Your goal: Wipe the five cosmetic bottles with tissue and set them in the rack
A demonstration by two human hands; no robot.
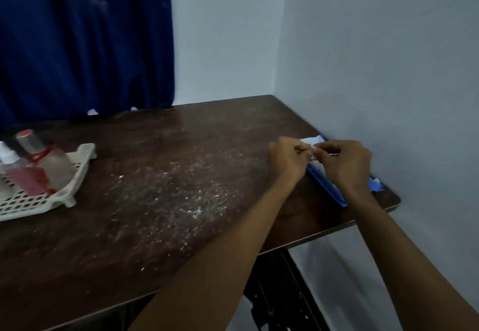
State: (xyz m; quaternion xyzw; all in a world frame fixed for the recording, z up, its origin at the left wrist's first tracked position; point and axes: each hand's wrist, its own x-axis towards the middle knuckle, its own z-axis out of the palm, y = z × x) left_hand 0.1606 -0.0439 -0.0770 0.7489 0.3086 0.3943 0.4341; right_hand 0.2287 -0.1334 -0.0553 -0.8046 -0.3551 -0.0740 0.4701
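Observation:
At the table's right edge my left hand (287,158) and my right hand (347,162) meet over a blue tissue packet (326,183). Both pinch a small white piece of tissue (312,150) between their fingertips. White tissue (312,140) also pokes out of the packet's far end. On the far left a white lattice rack (39,198) holds cosmetic bottles: a frosted one with a silver, red-topped cap and red ribbon (49,159), a red-tinted one (26,178), and a clear one with a white top (7,154) cut off by the frame edge.
The dark wooden table (155,175) is dusted with white crumbs (181,196) in its middle. A blue curtain (83,40) hangs behind the table on the left. A pale wall (375,71) runs along the table's right side.

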